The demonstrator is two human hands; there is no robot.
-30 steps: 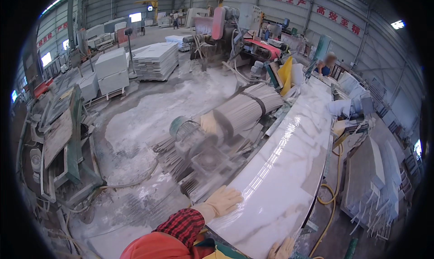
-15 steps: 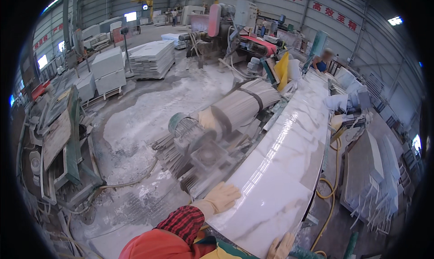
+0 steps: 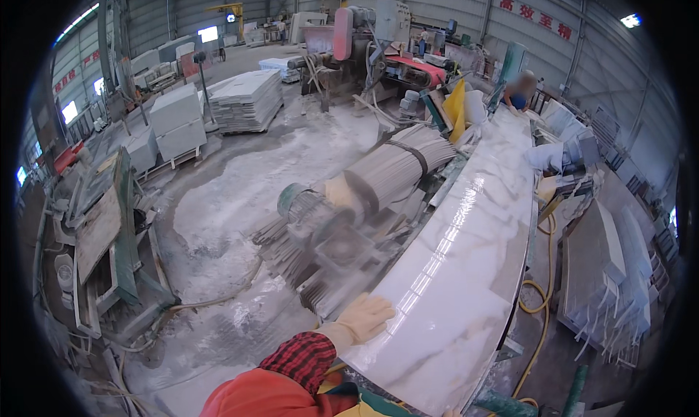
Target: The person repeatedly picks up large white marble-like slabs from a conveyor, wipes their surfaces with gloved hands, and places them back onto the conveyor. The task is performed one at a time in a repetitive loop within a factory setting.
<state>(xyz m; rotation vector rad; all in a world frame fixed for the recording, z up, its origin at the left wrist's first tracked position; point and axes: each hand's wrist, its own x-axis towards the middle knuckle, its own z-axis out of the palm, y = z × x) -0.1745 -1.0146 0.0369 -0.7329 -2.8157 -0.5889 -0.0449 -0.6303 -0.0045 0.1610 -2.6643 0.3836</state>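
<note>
A long, glossy white stone slab with grey-brown veins stretches away from me toward the far right. My left hand, in a cream glove, lies flat on the slab's near left edge with its fingers extended. Only a sliver of my right hand shows at the lower edge of the picture, by the slab's near end; its fingers are hidden. A person stands at the slab's far end, with a hand close to the stone.
A dusty electric motor and a strapped bundle of thin strips lie left of the slab. To its right are a yellow hose and leaning slabs. Stacked slabs stand farther back on the left.
My right hand has dropped almost out of view from the slab's near right corner. My left hand stays flat on the slab, and the view has shifted slightly.
</note>
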